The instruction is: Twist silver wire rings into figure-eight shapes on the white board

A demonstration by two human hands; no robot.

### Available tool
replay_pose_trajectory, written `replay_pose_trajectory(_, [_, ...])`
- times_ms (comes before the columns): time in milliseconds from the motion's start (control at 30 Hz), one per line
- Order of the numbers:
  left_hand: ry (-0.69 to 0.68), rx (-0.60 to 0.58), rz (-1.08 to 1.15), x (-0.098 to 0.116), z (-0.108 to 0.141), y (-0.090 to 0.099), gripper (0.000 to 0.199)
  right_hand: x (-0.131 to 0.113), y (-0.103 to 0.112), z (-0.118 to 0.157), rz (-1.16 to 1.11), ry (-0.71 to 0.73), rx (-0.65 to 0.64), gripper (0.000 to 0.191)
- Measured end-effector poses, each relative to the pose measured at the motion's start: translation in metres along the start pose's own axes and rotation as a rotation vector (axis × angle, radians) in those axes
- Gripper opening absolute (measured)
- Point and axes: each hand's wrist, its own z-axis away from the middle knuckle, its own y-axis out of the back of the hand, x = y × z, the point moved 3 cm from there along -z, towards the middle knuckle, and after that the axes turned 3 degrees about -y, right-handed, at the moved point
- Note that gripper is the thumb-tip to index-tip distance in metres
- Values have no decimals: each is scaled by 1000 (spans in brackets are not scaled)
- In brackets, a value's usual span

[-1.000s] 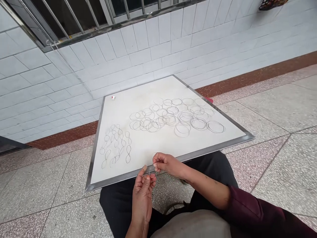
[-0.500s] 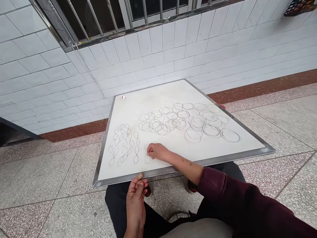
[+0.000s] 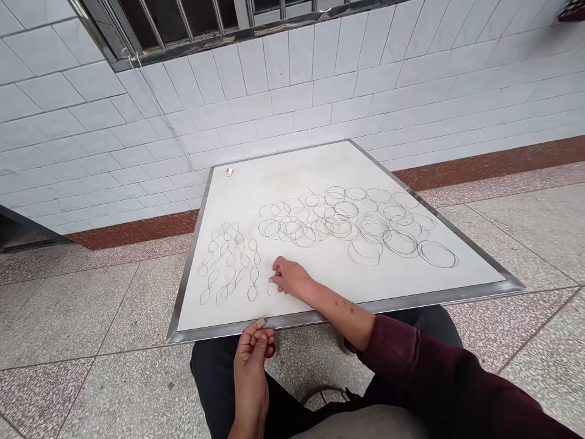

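My right hand [image 3: 291, 278] is over the white board, its thumb and index finger slightly apart beside a faint figure-eight loop [image 3: 272, 288] that it partly covers. Left of it lie several thin, dark figure-eight loops [image 3: 253, 284] in loose rows. Many thin round rings [image 3: 400, 242], wire-like in look, overlap across the middle and right of the board. At the near metal edge, my left hand [image 3: 254, 350] has its fingers curled together; whether they hold anything is hidden. A tan strip like a sticking plaster [image 3: 261, 322] wraps one of its fingertips.
The white board [image 3: 283, 164] has a grey metal rim and rests over my knees, its far side near a white tiled wall [image 3: 292, 103]. A small white and red item [image 3: 230, 172] lies at its far left corner. A barred window [image 3: 196, 24] is above.
My right thumb and index finger have parted from a pinch beside the faint loop. My left hand stays at the board's near edge. The view has shifted slightly.
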Motion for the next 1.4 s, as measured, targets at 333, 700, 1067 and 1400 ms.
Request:
replay_pose_trajectory(333, [-305, -17, -275, 46, -22, -16, 36, 2, 4, 5, -268, 14, -133, 20])
replay_pose_trajectory(700, [-173, -122, -166, 51, -30, -38, 42, -11, -6, 48, -496, 152, -357, 33])
replay_pose_trajectory(1067, [-117, -152, -98, 54, -12, -43, 42, -15, 3, 79, -455, 206, -324, 27])
replay_pose_trajectory(1400, [-110, -159, -132, 56, 0, -43, 50, -7, -1, 93, -577, 162, -311, 23])
